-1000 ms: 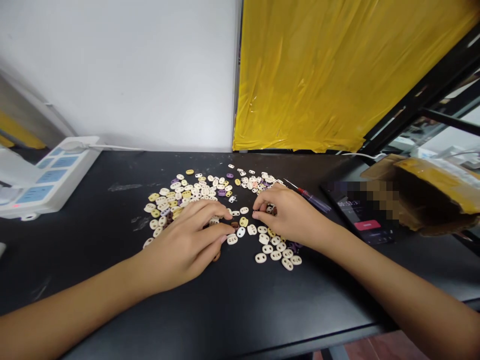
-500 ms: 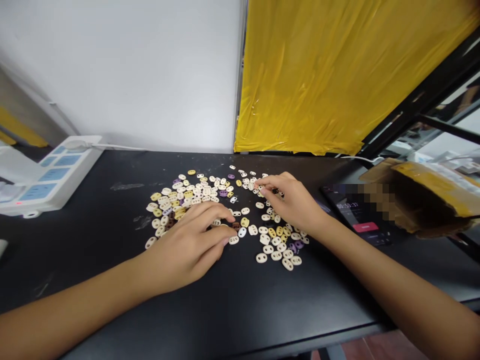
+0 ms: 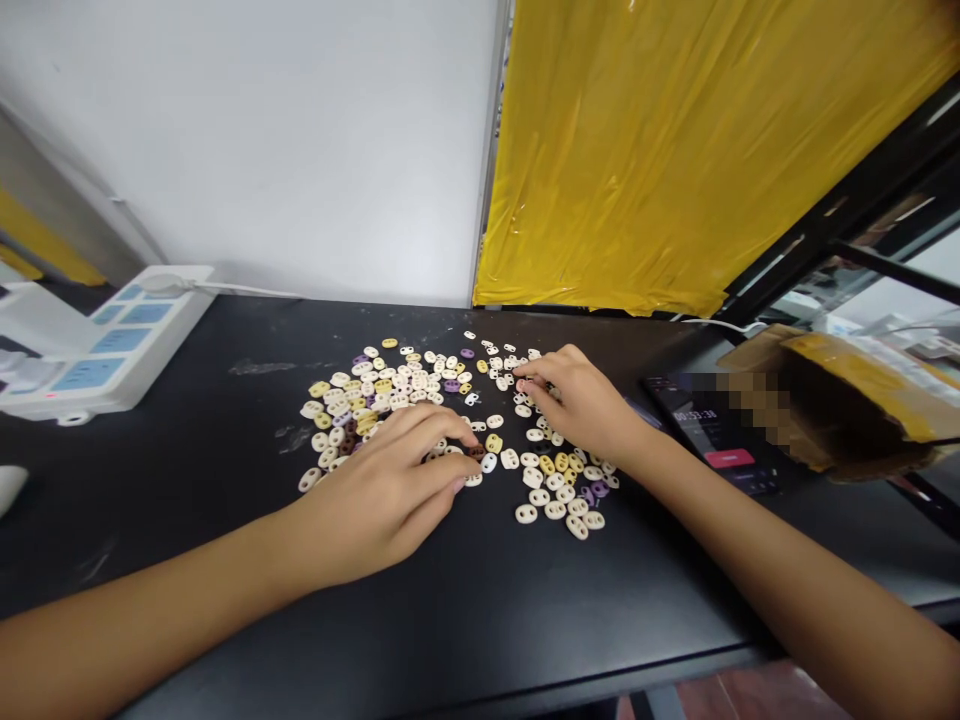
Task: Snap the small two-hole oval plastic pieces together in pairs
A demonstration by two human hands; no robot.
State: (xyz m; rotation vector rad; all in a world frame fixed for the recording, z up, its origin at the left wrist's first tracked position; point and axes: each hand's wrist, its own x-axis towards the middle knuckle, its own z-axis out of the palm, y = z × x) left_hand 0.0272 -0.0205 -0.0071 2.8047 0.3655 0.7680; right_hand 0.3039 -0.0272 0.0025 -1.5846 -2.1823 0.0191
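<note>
Small oval two-hole buttons, mostly cream with some yellow, purple and brown, lie in loose groups on the black table. My left hand (image 3: 397, 480) rests over the front of the left group (image 3: 409, 380), partly hiding it. Its fingers are curled but apart, with the index finger and thumb on either side of a brown button (image 3: 476, 452). My right hand (image 3: 581, 400) reaches over the right side, thumb and index fingertips slightly apart at small white buttons (image 3: 501, 382); no button shows clearly between them. More cream and yellow buttons (image 3: 555, 480) lie below its wrist.
A white power strip (image 3: 124, 340) stands at the left. To the right lie a phone (image 3: 705, 430) showing a running timer and an open cardboard box (image 3: 862, 350). A white wall (image 3: 300, 150) and a yellow-wrapped panel (image 3: 615, 150) stand behind the table.
The view has shifted slightly. My right thumb and index fingertips are a little closer together over the white buttons. My left hand keeps its pose beside the brown button.
</note>
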